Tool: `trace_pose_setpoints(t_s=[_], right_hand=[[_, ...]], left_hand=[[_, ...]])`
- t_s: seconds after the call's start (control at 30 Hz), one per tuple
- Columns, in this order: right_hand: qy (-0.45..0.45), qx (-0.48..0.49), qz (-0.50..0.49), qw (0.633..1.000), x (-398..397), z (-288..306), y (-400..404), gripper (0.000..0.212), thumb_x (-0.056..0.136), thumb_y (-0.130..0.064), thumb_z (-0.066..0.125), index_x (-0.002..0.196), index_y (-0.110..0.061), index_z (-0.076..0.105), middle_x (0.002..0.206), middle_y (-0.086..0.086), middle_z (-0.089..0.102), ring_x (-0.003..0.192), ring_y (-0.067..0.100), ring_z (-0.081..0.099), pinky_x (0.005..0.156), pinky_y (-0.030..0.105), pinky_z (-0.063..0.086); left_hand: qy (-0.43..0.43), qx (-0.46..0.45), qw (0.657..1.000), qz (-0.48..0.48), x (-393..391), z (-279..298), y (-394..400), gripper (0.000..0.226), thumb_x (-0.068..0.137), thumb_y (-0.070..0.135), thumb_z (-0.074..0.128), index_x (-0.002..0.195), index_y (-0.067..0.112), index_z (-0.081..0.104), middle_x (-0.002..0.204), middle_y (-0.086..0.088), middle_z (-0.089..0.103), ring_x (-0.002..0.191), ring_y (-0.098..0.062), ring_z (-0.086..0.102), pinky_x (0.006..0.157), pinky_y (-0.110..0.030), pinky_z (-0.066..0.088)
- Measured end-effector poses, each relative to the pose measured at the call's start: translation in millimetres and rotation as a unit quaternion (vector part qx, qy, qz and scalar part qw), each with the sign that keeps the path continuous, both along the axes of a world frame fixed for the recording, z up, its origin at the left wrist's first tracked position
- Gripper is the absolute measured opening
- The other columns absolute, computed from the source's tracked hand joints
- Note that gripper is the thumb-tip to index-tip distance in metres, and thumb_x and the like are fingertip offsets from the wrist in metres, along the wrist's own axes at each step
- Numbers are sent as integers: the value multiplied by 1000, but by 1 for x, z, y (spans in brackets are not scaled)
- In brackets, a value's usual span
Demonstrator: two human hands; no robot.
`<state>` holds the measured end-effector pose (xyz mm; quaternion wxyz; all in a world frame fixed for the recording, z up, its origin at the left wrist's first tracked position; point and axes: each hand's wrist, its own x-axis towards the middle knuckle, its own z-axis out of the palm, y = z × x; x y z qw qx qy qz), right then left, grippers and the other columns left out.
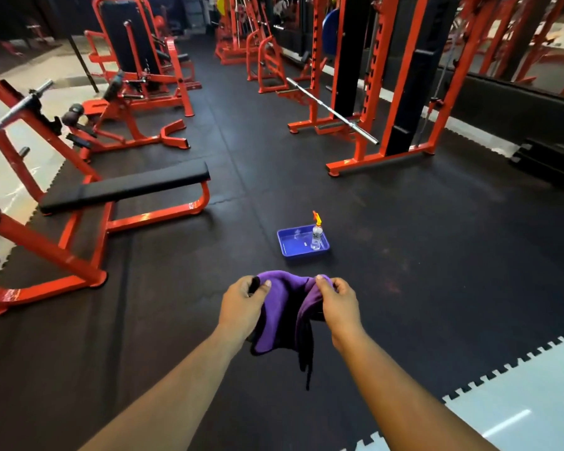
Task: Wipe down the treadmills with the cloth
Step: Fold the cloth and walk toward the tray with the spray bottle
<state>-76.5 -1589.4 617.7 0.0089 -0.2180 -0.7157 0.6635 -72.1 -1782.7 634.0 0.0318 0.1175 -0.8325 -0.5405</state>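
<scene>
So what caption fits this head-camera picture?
Both hands, left and right, hold a purple cloth above a gym floor.

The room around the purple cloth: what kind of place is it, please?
Most likely a gym's weight area: a padded flat bench on an orange frame, a steel barbell resting low on an orange rack, and black rubber floor mats. No treadmill is in view.

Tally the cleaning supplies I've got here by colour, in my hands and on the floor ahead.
Purple: 1, the cloth, held by left hand and right hand
Blue: 1, the tray
Clear: 1, the spray bottle
Total: 3
</scene>
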Motion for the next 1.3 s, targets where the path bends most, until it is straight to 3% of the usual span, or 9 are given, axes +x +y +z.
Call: trace_pose_setpoints(t_s=[0.07,0.2,0.37,0.47,0.6,0.8,1.03,1.17,1.3], right_hand=[[-7,-17,-19,1000,-37,-3,10,27,97,-31,64,82,-8,62,75,6,64,69,19,59,66,45,59],[-74,-86,-1,994,-112,-18,41,19,98,-26,68,84,-15,62,79,8,67,70,21,61,60,31,51],[-187,-87,36,978,-214,-51,19,23,93,-29,75,85,-11,64,88,14,75,78,28,69,69,36,57],[-173,-56,52,982,-257,-51,-7,28,89,-36,78,81,-15,61,86,12,74,79,27,68,79,48,61],[-109,-2,87,990,-315,-38,-46,18,95,-26,72,95,-9,68,90,13,75,73,22,69,66,43,64],[-17,35,139,990,-386,-20,-81,17,100,-32,63,94,-23,76,89,1,77,88,26,75,83,50,62],[-58,11,186,981,-488,-30,-54,39,102,-46,49,102,-20,79,96,1,79,95,21,74,94,48,58],[24,165,223,960,-571,-42,-10,14,99,-28,61,101,-31,75,102,-4,73,94,17,67,86,38,54],[34,312,281,907,-642,-67,39,68,89,-17,73,150,-30,47,150,-3,42,134,17,46,109,37,45]], left_hand=[[-1,42,999,30,-33,-10,-5,18,98,32,65,93,15,68,88,5,71,77,-11,61,77,-36,52],[-40,155,976,147,-110,-34,-41,22,101,31,61,94,12,70,83,0,70,73,-15,58,73,-35,50],[-115,105,982,111,-219,-75,-60,33,101,30,60,78,6,61,67,-3,47,66,-18,41,64,-33,35],[-80,114,987,81,-263,-77,-55,31,99,30,62,85,3,64,74,3,58,70,-15,48,67,-33,43],[-62,54,996,-21,-326,-76,-58,6,97,27,67,96,21,68,91,11,71,86,-11,64,84,-30,50],[-43,-9,988,-146,-397,-59,-42,13,91,44,66,98,34,71,87,14,73,81,-5,68,76,-30,55],[-66,-129,976,-161,-501,-50,-18,34,78,59,74,84,29,58,77,11,68,68,-8,64,58,-30,48],[-69,-193,962,-182,-578,-55,1,17,89,41,65,96,26,64,87,9,71,80,-17,67,74,-39,54],[-99,-223,941,-233,-640,-53,20,19,92,31,60,110,25,66,99,5,72,92,-20,65,79,-34,50]])
